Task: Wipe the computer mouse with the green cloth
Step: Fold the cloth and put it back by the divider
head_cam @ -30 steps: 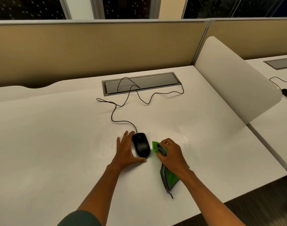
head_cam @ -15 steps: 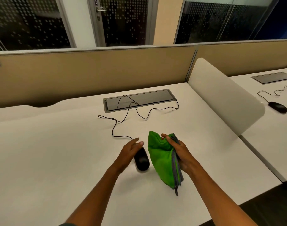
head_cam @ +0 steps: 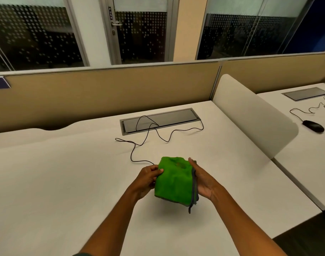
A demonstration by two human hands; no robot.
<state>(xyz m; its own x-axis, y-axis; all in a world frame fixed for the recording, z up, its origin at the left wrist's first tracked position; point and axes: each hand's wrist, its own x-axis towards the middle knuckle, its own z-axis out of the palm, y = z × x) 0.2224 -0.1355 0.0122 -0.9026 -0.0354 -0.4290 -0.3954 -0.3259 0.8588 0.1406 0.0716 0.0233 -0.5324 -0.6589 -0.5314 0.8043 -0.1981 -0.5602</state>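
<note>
The green cloth (head_cam: 174,180), folded and edged in grey, is held up a little above the white desk (head_cam: 65,182) between both hands. My right hand (head_cam: 204,182) grips its right edge. My left hand (head_cam: 146,179) is closed at its left edge with the thumb on the fabric. The computer mouse is hidden behind the cloth and my left hand. Its black cable (head_cam: 137,145) runs across the desk and ends at my left fingers.
A grey cable tray lid (head_cam: 158,120) is set into the desk at the back. A beige partition (head_cam: 102,93) stands behind it, and a curved white divider (head_cam: 250,115) is on the right. A second black mouse (head_cam: 313,126) lies on the neighbouring desk.
The cloth has been lifted off the desk and brought left over the mouse, which is now hidden. My left hand went from resting beside the mouse to closing at the cloth's edge. The view tilted up.
</note>
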